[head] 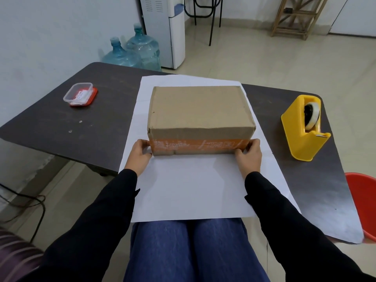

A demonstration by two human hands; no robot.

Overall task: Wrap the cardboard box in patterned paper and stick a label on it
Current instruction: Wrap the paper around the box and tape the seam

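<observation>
The brown cardboard box (200,110) stands on a large sheet of paper, white face up (191,186), at the middle of the dark table (61,119). No pattern shows on the visible face. The sheet overhangs the near edge of the table.

The left hand (140,152) and right hand (249,154) each grip a near lower corner of the box, thumb on the near face, fingers curled round to the side face.

Hazards, as judged:
- The far margin of the sheet is narrow and the near margin wide. An uncentred box could prevent the edges from meeting.
- Pushing the box could drag the overhanging sheet, causing skew.

A yellow tape dispenser (303,129) stands near the right edge. A clear plastic container with a red lid (80,95) sits toward the far left corner.
</observation>
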